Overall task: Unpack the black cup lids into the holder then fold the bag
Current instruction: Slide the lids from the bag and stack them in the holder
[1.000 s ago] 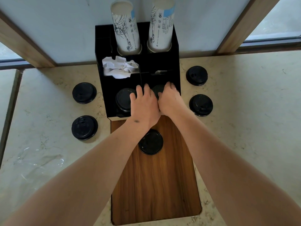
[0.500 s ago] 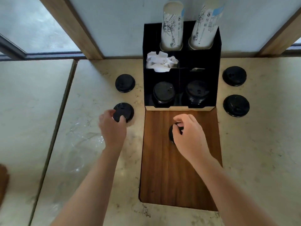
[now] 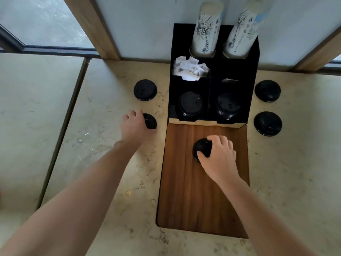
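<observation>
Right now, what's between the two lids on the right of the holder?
Nothing in the head view: bare counter separates the far right lid from the near right lid. They don't touch.

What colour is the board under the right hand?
Brown, with dark wood grain. The board shows best in the head view, under the right hand.

Café counter: paper cup stacks [image 3: 206,32], lid holder [image 3: 212,85]

A marble counter [image 3: 295,182] carries the black holder [image 3: 252,74], a wooden inset board [image 3: 193,200] and loose black lids [image 3: 145,90].
</observation>
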A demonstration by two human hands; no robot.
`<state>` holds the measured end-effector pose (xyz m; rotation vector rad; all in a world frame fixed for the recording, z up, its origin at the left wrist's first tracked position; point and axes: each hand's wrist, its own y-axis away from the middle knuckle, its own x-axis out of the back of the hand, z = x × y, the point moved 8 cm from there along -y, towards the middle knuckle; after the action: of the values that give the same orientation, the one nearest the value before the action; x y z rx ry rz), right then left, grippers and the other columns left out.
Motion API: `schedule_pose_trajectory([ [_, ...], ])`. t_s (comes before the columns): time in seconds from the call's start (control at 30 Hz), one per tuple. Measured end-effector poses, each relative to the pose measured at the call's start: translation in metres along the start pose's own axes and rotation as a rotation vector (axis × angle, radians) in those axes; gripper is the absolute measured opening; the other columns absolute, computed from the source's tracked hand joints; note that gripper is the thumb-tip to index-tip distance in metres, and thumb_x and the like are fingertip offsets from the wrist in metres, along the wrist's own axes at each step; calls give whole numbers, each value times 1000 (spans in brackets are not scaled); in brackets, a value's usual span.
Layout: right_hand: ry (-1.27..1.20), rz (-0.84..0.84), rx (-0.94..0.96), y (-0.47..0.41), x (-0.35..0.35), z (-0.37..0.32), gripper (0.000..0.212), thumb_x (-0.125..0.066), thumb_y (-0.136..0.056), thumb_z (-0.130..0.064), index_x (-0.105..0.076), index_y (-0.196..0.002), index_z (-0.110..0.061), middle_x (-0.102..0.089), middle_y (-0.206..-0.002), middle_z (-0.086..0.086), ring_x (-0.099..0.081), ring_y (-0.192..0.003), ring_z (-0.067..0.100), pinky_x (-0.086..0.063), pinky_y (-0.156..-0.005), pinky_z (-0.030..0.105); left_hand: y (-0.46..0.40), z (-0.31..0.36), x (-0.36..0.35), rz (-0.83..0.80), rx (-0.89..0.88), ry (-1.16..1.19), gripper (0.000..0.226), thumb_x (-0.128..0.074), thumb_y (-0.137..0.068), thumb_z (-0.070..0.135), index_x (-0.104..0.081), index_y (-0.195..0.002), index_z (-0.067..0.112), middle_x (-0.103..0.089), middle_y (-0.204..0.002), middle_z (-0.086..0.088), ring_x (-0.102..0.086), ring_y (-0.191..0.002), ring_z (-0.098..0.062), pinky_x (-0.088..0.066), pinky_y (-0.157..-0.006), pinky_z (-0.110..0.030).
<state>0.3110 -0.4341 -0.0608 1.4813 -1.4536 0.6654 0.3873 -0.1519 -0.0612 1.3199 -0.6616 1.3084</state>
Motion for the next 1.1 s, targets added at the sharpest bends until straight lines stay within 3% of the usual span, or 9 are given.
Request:
schedule_pose_trajectory([
  [0.17, 154, -153, -56, -6, -16, 15, 94, -80, -74, -59, -39, -151, -23, -40, -153, 5, -35, -142, 31, -39, -112, 51, 46, 6, -7, 8, 155, 649, 86, -91, -67, 45, -50, -136, 17, -40, -126, -3, -52, -116, -29, -50, -86, -35],
  [0.27, 164, -122, -41, -5, -18, 16, 93, -82, -72, -58, -42, -148, -21, -39, -152, 6, -34, -141, 31, -38, -112, 50, 84, 13, -34, -178, 337, 1006, 93, -96, -57, 47, -43, -129, 24, -49, -132, -6, -60, -114, -28, -60, -79, -35],
  [0.37, 153, -106, -24, -4, -16, 15, 90, -81, -71, -58, -45, -143, -18, -45, -145, 5, -39, -136, 29, -41, -109, 47, 114, 24, -61, -376, 463, 1436, 69, -93, -73, 26, -52, -125, 10, -66, -127, -19, -76, -102, -35, -65, -82, -44],
  [0.47, -68, -160, -83, -3, -12, 20, 94, -84, -69, -57, -42, -143, -18, -47, -139, 1, -45, -127, 21, -48, -95, 35, 125, 23, -68, -402, 486, 1543, 34, -80, -86, 11, -70, -118, 5, -76, -116, -22, -80, -91, -27, -64, -72, -34],
  [0.6, -482, -255, -94, 10, 0, 15, 91, -84, -68, -58, -45, -142, -23, -57, -131, -8, -57, -111, 8, -44, -74, 12, 128, 17, -70, -397, 551, 1651, 38, -87, -73, 11, -79, -110, 10, -79, -108, -17, -78, -97, -33, -64, -72, -38],
  [0.67, -528, -294, -1, 23, 6, -2, 96, -78, -65, -67, -45, -145, -26, -59, -131, -14, -58, -115, 5, -47, -83, 14, 127, 17, -69, -409, 535, 1665, 45, -88, -65, 12, -80, -109, 13, -80, -105, -15, -78, -94, -33, -63, -69, -38],
  [0.8, -481, -397, 158, 45, 1, -43, 94, -74, -62, -71, -42, -144, -38, -52, -132, -24, -54, -117, 0, -48, -93, 17, 129, 38, -65, -488, 458, 1743, 40, -75, -83, 14, -73, -123, 12, -77, -109, -16, -78, -91, -31, -62, -67, -40],
  [1.0, -477, -287, 139, 37, 5, -45, 101, -70, -62, -73, -38, -151, -36, -48, -136, -20, -48, -118, -2, -44, -92, 16, 143, 82, -74, -576, 588, 2083, 43, -71, -85, 36, -80, -107, 0, -77, -109, -21, -78, -93, -35, -64, -75, -41],
  [1.1, -400, -240, 151, 29, 14, -32, 105, -67, -65, -76, -34, -154, -33, -46, -143, -18, -41, -124, -1, -42, -99, 21, 143, 100, -81, -597, 620, 2089, 49, -68, -91, 42, -75, -119, 1, -78, -112, -21, -78, -97, -37, -64, -76, -43],
])
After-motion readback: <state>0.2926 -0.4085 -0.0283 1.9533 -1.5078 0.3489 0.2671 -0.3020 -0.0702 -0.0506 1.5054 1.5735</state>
